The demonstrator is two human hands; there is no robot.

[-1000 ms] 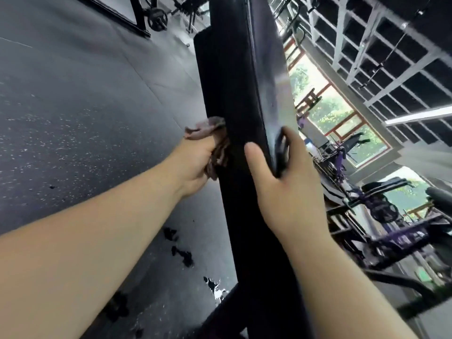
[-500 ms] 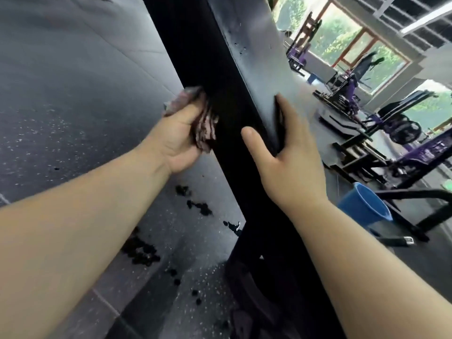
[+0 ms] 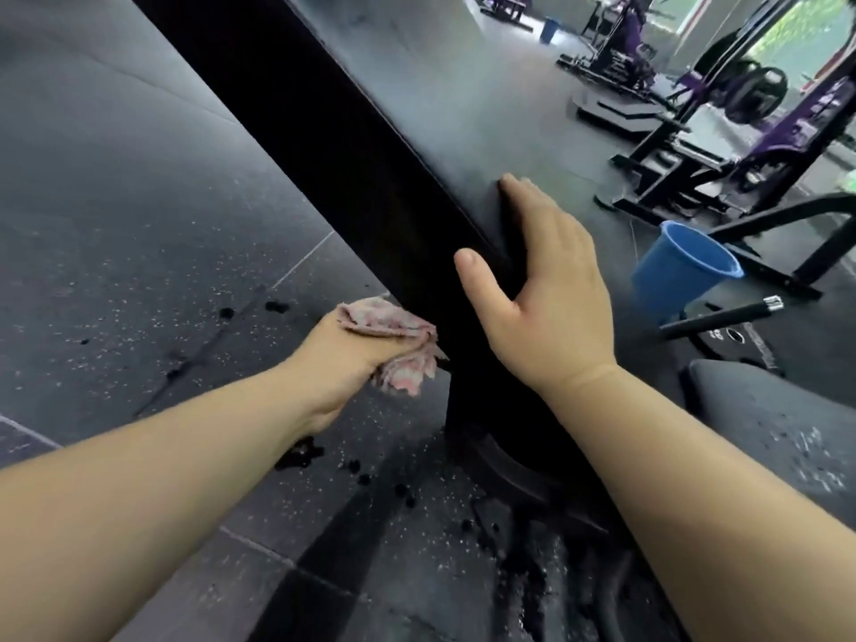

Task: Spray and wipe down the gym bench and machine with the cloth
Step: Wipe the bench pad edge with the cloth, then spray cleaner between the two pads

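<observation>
Hands number two, both bare, reaching forward from the bottom of the head view. One cloth (image 3: 389,324), pinkish and crumpled, is in play, and one long black bench pad (image 3: 324,132) runs slantwise from the top left down toward the middle.

The left hand (image 3: 340,363) has its grip closed around the bunched cloth. The wad bulges out above and below the fist and touches the dark side face of the pad near its lower end. The forearm is stretched out nearly straight, with the wrist bent a little toward the pad.

The right hand (image 3: 551,298) straddles the pad's long edge just above the cloth. Its grip is wide: the thumb (image 3: 472,275) lies along the dark side face, while the straight fingers (image 3: 523,192) rest flat on the broad grey face beyond the edge. The back of the hand is turned to the camera.

Two blue buckets show. One (image 3: 671,275) stands on the floor (image 3: 116,215) just right of the right hand, and the other (image 3: 550,29) sits far off near the top. One black bar (image 3: 722,315) with a bright metal end lies beside the near bucket, resting on what seems to be a weight plate (image 3: 736,347), though blur makes this hard to tell. One more padded seat (image 3: 778,424), speckled with droplets, fills the lower right corner. Purple-framed machines (image 3: 787,127) stand at the upper right, too blurred together to count. Dark wet spots (image 3: 301,449) are scattered over the speckled floor under the left forearm.
</observation>
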